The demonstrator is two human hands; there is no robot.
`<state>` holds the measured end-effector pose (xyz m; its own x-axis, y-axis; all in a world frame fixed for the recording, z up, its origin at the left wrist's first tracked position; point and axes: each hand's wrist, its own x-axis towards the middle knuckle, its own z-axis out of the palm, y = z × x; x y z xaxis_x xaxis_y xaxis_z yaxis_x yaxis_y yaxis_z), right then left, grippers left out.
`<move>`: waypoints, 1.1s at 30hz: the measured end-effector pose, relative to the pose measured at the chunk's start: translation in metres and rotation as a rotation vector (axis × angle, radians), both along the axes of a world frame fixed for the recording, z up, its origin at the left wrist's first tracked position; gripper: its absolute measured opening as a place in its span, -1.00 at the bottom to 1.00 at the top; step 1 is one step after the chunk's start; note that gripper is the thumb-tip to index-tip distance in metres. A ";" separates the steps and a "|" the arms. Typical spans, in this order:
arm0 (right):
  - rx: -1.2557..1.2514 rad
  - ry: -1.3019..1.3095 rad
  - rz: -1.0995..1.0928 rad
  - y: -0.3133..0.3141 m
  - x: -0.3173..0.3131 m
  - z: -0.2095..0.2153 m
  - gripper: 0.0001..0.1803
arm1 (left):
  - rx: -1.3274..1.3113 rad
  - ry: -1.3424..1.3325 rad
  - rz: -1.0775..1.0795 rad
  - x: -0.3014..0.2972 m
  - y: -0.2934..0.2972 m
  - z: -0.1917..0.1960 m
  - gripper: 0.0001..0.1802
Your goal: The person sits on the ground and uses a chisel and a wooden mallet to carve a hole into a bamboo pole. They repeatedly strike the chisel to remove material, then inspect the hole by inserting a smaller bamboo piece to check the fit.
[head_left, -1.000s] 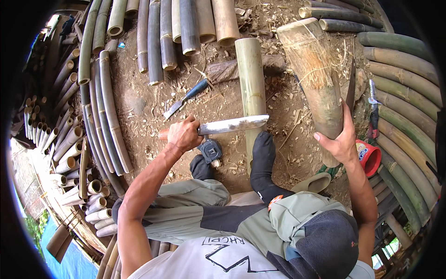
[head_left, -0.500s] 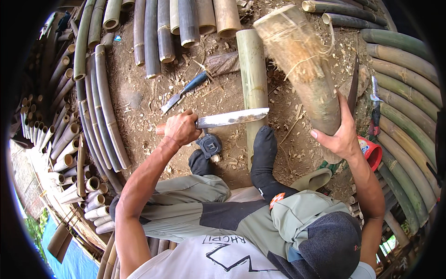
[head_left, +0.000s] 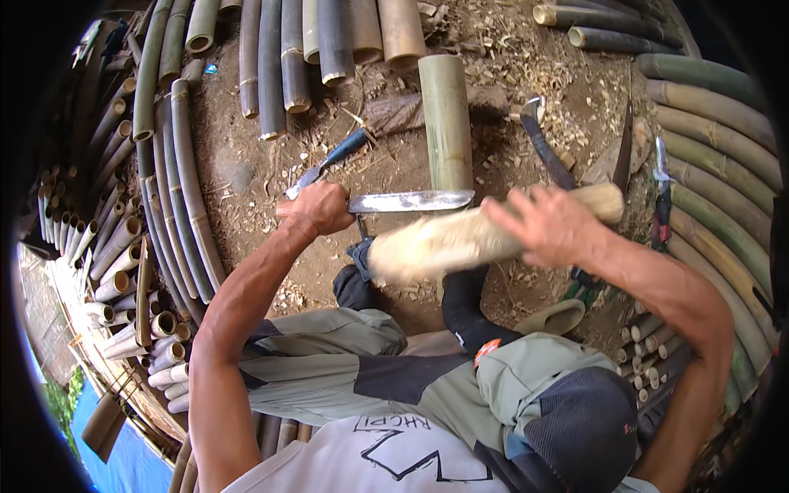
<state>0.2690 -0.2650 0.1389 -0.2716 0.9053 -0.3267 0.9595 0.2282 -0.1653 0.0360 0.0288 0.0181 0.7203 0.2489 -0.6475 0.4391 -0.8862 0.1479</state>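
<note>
Near: black-socked right foot (head_left: 463,304). Just beyond, right hand (head_left: 555,223) holds wooden club (head_left: 440,245) crosswise, fingers spread over it; left end blurred. Left hand (head_left: 320,207) fisted on knife (head_left: 407,202), blade pointing right, at near end of bamboo length (head_left: 446,119); contact cannot be told. Farther left, chisel (head_left: 345,149) on ground. Far: bamboo poles (head_left: 335,41).

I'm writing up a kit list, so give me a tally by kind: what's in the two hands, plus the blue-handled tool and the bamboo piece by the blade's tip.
Bladed tools: 2 (long knife in the left hand, blue-handled chisel on the ground)
Clubs: 1 (wooden club in the right hand)
Bamboo: 1 (pale green piece)
Total: 4
</note>
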 end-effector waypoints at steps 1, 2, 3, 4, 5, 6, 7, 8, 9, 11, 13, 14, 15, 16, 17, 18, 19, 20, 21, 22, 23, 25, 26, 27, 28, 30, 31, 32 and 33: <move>0.100 0.149 0.036 -0.007 -0.019 0.006 -0.25 | -0.014 0.008 -0.013 -0.006 -0.002 -0.003 -0.73; 0.228 0.309 0.114 -0.012 -0.036 0.006 -0.33 | -0.003 0.017 -0.012 -0.002 0.001 -0.001 -0.73; 0.318 0.359 0.163 -0.013 -0.031 -0.005 -0.37 | 0.000 0.026 -0.020 0.001 0.001 0.000 -0.74; 0.398 0.418 0.208 -0.013 -0.022 -0.018 -0.42 | -0.008 0.043 -0.029 0.000 -0.002 -0.001 -0.74; 0.479 0.476 0.252 -0.013 -0.007 -0.028 -0.47 | -0.017 0.066 -0.020 -0.002 -0.002 -0.007 -0.74; 0.067 0.346 0.023 -0.011 0.025 -0.032 -0.35 | -0.014 0.085 0.006 -0.002 0.001 -0.014 -0.74; -0.175 -0.057 -0.216 -0.004 0.035 -0.023 -0.16 | -0.021 0.113 0.021 -0.001 0.001 -0.011 -0.75; -0.203 -0.061 -0.234 -0.009 0.020 -0.012 -0.12 | -0.027 0.030 -0.012 -0.003 0.002 -0.005 -0.75; -0.201 -0.083 -0.233 -0.006 0.008 0.003 -0.09 | -0.019 0.037 0.006 0.001 0.004 -0.003 -0.75; 0.045 0.290 -0.076 -0.014 -0.025 0.019 -0.20 | -0.053 0.070 -0.013 0.001 0.004 -0.003 -0.74; 0.372 0.615 0.078 -0.021 -0.053 0.017 -0.27 | -0.028 0.046 -0.055 0.011 0.006 -0.002 -0.74; 0.491 0.583 0.231 -0.015 -0.036 -0.007 -0.36 | -0.028 0.053 -0.074 0.008 0.003 -0.003 -0.74; 0.479 0.450 0.263 -0.015 0.002 -0.034 -0.25 | -0.024 0.077 -0.052 0.008 0.003 -0.003 -0.74; 0.329 0.330 0.126 -0.013 0.002 -0.027 -0.22 | -0.019 0.103 -0.017 0.008 0.004 -0.005 -0.74; 0.179 0.208 -0.009 -0.014 0.004 -0.014 -0.19 | -0.013 0.129 0.017 0.005 0.005 -0.006 -0.74; 0.020 0.091 -0.157 -0.013 -0.002 0.002 -0.16 | 0.021 0.065 -0.031 -0.003 0.008 -0.005 -0.74; -0.127 -0.044 -0.294 -0.016 0.001 0.012 -0.12 | 0.021 0.077 -0.026 0.002 0.007 -0.005 -0.74; -0.013 0.105 -0.229 -0.019 -0.005 0.008 0.02 | 0.020 0.089 -0.020 0.007 0.004 -0.005 -0.75; 0.069 0.322 -0.112 -0.019 -0.025 0.014 -0.20 | 0.014 0.111 -0.025 0.006 0.004 -0.005 -0.75; 0.214 0.417 0.010 -0.021 -0.037 0.016 -0.23 | 0.025 0.060 -0.065 0.015 0.008 -0.006 -0.76; 0.338 0.537 0.135 -0.025 -0.050 0.009 -0.26 | 0.016 0.037 -0.102 0.011 0.006 -0.008 -0.76; 0.266 0.360 0.042 -0.011 -0.005 -0.019 -0.26 | -0.003 0.101 -0.070 0.010 0.005 -0.006 -0.75; 0.058 0.165 -0.159 -0.012 0.036 -0.025 -0.18 | 0.003 -0.011 -0.109 0.007 0.004 -0.004 -0.74; -0.156 -0.019 -0.365 -0.012 0.048 -0.025 -0.09 | -0.001 0.009 -0.094 0.004 0.005 -0.002 -0.74; -0.086 0.080 -0.304 -0.008 0.040 -0.016 -0.12 | -0.007 0.024 -0.075 0.007 0.005 -0.003 -0.74; 0.039 0.291 -0.186 -0.009 -0.014 0.007 -0.16 | -0.029 0.074 -0.054 0.002 0.002 -0.006 -0.73; 0.114 0.376 -0.133 -0.010 -0.030 0.018 -0.16 | -0.027 0.082 -0.057 0.004 0.002 -0.004 -0.73; 0.224 0.455 -0.028 -0.015 -0.039 0.017 -0.17 | -0.019 0.076 -0.074 0.015 0.006 -0.002 -0.72; 0.320 0.559 0.084 -0.021 -0.051 0.005 -0.18 | -0.012 0.055 -0.087 0.018 0.007 -0.003 -0.72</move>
